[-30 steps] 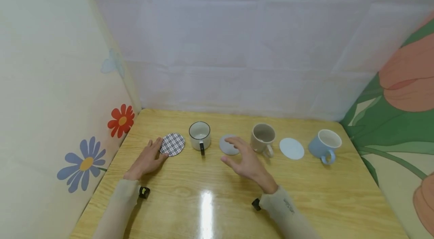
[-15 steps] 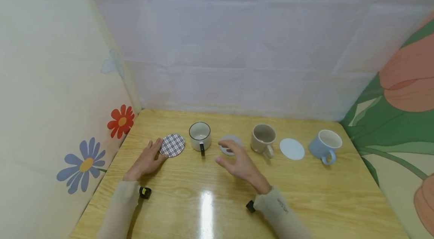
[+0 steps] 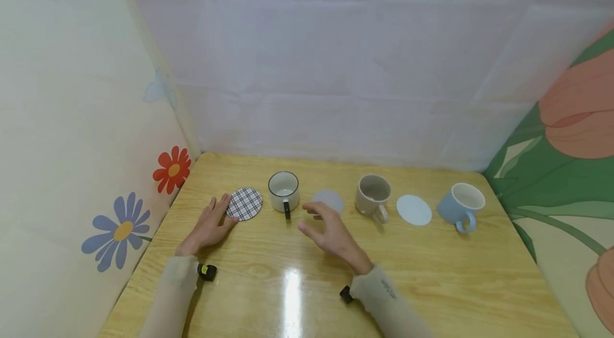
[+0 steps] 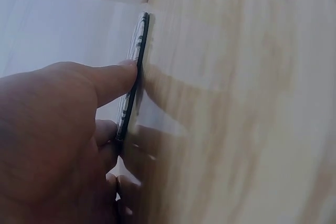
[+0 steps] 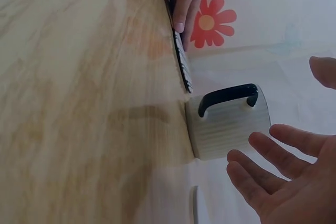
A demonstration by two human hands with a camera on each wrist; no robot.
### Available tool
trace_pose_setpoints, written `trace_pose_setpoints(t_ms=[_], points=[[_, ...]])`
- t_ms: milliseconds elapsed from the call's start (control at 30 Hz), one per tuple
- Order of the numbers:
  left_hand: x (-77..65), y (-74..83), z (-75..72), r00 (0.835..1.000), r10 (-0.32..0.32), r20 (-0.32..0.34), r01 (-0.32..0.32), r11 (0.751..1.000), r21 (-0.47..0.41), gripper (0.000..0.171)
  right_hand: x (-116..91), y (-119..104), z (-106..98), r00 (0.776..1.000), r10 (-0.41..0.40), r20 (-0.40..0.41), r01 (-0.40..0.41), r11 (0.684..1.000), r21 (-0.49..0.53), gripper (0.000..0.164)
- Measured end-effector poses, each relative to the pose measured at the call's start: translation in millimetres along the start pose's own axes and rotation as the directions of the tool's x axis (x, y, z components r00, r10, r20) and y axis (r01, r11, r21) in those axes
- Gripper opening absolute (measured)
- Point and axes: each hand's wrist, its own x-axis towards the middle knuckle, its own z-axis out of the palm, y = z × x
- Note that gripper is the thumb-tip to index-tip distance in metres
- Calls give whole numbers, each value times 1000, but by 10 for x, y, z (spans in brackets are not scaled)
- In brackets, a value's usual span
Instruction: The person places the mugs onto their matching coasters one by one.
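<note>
Head view: two bare hands work over a wood-grain counter (image 3: 249,284). The left hand (image 3: 207,226), near the counter's left edge, lies low with fingers extended and thumb set apart, both touching the rim of a flat plaid coaster (image 3: 247,203), probably to steady it. Whether they also squeeze it is hard to judge, since the left wrist view is dim there. The right hand (image 3: 331,231) is raised above the counter, thumb and fingers parted wide, holding nothing; that shape leaves room between them.

Just beyond the right hand, toward the back edge, lies a grey coaster (image 3: 332,199), partly hidden by the fingers. Between it and the plaid coaster stands a white mug (image 3: 280,202) with a dark rim and black handle. Farther right come a taupe mug (image 3: 365,204), a pale coaster (image 3: 414,210) and, nearest the right edge, a blue mug (image 3: 450,209).

All three mugs stand upright on bare wood, each to the right of a coaster, seemingly paired. Their handles point roughly toward the near side, presumably for easy reach. White cloth (image 3: 297,61) hangs behind the back edge.
</note>
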Motion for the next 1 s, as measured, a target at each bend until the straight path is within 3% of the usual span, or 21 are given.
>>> trace_pose_setpoints(t_ms=[600,1000], points=[[-9,38,-16,1000,-17,0,17,1000,1,76,132,135,217,999,23,27,-27,988,152,55],[-11,49,-2,999,-36,11,36,999,-1,76,171,114,332,997,65,45,-72,983,169,46]])
